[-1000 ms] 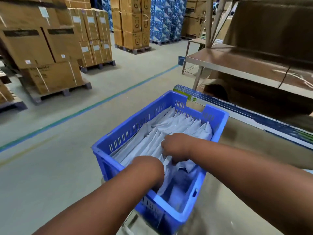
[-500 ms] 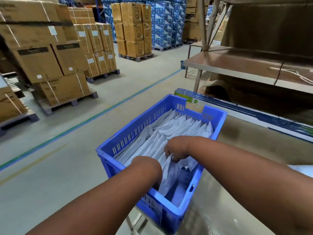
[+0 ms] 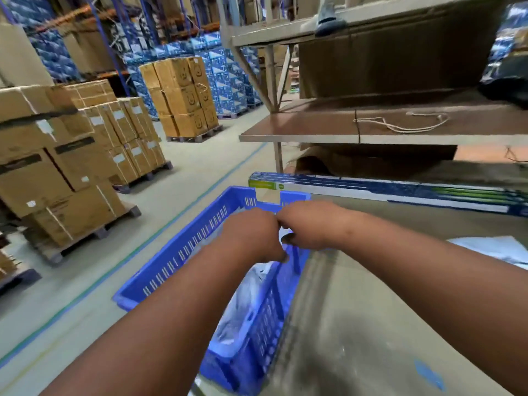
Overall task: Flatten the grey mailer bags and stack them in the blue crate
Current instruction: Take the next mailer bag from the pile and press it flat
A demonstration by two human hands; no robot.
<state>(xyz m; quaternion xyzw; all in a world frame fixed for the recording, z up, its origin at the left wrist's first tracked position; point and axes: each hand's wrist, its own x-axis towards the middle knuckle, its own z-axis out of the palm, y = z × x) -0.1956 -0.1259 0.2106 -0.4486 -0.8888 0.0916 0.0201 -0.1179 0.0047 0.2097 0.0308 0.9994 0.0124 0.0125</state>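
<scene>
The blue crate stands at the left edge of the table, and motion blurs the view. Grey mailer bags lie inside it, mostly hidden by my arms. My left hand and my right hand meet knuckle to knuckle over the far half of the crate. Their fingers curl downward. A pale strip of mailer shows between them above my right thumb, so both seem to grip a bag. Another grey mailer lies on the table at the right.
The table top runs right of the crate, with flat blue-and-green boxes along its far edge. A brown shelf with a cord hangs over the back. Pallets of cardboard boxes stand on the floor at left.
Both hands have moved from the middle of the crate toward its far end and come together. The view has swung up and to the right.
</scene>
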